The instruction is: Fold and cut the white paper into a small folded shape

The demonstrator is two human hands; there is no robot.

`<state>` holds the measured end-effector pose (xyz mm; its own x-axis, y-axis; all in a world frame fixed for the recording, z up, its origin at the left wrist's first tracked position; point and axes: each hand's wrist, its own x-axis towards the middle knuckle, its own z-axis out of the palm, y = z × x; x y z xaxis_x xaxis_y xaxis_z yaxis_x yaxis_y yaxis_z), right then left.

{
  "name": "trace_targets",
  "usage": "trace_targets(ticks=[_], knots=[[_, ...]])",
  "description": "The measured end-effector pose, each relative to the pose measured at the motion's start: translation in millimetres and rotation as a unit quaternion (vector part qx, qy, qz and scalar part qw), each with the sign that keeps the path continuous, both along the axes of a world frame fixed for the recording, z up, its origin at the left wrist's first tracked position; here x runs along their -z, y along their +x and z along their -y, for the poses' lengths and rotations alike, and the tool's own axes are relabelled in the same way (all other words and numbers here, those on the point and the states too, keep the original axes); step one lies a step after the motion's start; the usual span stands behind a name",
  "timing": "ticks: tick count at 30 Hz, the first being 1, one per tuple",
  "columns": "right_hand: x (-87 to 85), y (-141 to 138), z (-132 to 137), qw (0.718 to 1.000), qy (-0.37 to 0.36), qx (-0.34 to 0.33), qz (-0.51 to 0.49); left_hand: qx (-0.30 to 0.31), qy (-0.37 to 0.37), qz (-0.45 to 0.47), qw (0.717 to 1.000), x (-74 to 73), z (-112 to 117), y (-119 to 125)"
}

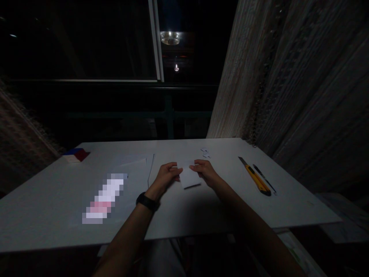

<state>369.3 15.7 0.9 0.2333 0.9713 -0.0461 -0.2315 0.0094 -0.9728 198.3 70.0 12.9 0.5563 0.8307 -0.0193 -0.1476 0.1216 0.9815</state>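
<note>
Between my two hands is a small white piece of folded paper or card [189, 178], held just above the table. My left hand [168, 172], with a black band on its wrist, pinches the left edge, thumb on top. Something reddish shows under the left fingers, too small to name. My right hand [204, 169] grips the upper right edge the same way. Small paper scraps [205, 152] lie on the table beyond the right hand.
A yellow box cutter [257, 179] and a dark pen [263, 178] lie at the right of the white table [230, 215]. Paper sheets [138, 165] and a lit, blurred-out phone-like screen [105, 198] are at left. A Rubik's-style cube [75, 154] sits at the far left. Curtains [239, 69] hang behind.
</note>
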Motion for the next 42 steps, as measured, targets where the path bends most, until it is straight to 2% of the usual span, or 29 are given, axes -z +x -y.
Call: trace_targets(ticks=[4,10,16,22,27,32,37,42], knots=[[-2.2,1.1,1.9,0.999,0.010,-0.027,-0.025,-0.031,-0.031,0.008,0.999,-4.3,-1.1,-2.9],[-2.1,2.5,2.7,0.999,0.032,-0.025,-0.003,-0.012,-0.053,0.032,0.998,-6.5,-0.6,-3.6],[0.6,-0.9,0.8,0.996,0.058,-0.034,0.057,-0.062,-0.005,-0.019,0.998,-1.8,0.9,0.3],[3.9,-7.8,-1.7,0.992,0.038,0.004,0.117,-0.042,0.030,-0.049,0.997,-2.4,2.4,2.0],[2.6,-8.2,-1.0,0.991,0.045,-0.006,0.127,-0.051,0.065,-0.114,0.990,0.3,1.0,1.5],[-3.8,-10.5,1.4,0.989,0.026,-0.007,0.143,-0.045,0.085,-0.074,0.993,6.8,-3.5,3.3],[-3.2,-6.8,0.3,0.994,0.009,-0.015,0.109,-0.065,0.076,-0.051,0.994,5.2,-5.3,2.9],[1.3,-3.1,-2.4,0.995,0.004,0.016,0.095,-0.020,0.034,-0.033,0.999,2.8,-4.2,1.0]])
